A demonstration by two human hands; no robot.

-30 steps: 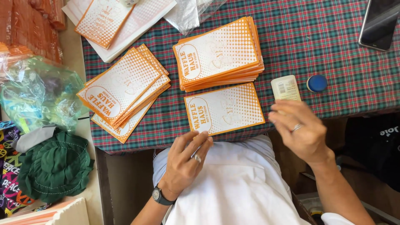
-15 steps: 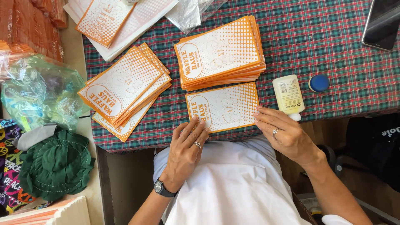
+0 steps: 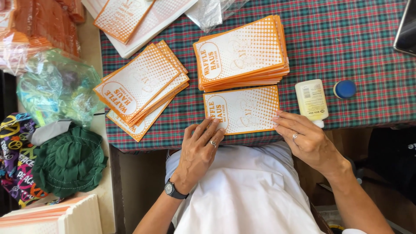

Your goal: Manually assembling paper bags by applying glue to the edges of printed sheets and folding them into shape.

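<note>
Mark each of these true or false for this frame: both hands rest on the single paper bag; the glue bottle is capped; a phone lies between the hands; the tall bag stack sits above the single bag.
1. Both hands rest on the single orange and white paper bag. True: the left hand touches its lower left edge, the right hand its right edge.
2. The glue bottle is capped. False: its blue cap lies apart on the plaid tablecloth.
3. A phone lies between the hands. False: only the bag is there.
4. The tall bag stack sits above the single bag. True.
</note>
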